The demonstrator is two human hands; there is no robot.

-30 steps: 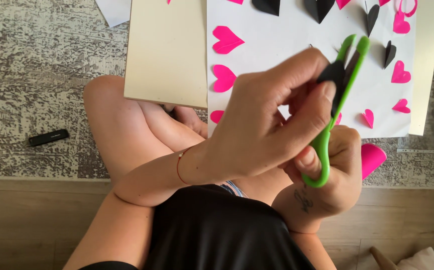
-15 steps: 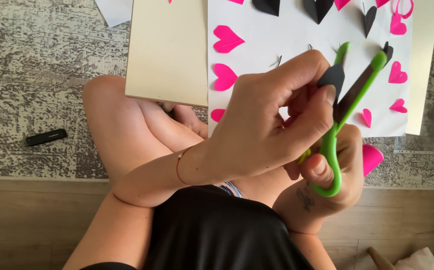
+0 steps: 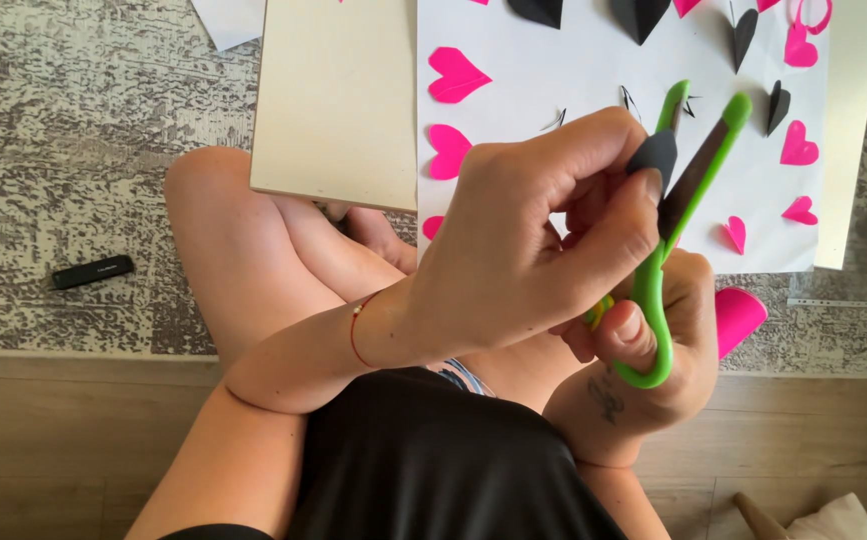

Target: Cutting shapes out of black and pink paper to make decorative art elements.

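The left hand pinches a small black paper piece between the parted blades of green-handled scissors, gripped by the right hand, above a white sheet.

The left hand is being held at frame centre, thumb and forefinger pinched together. The right hand is being kept lower right, fingers curled closed.
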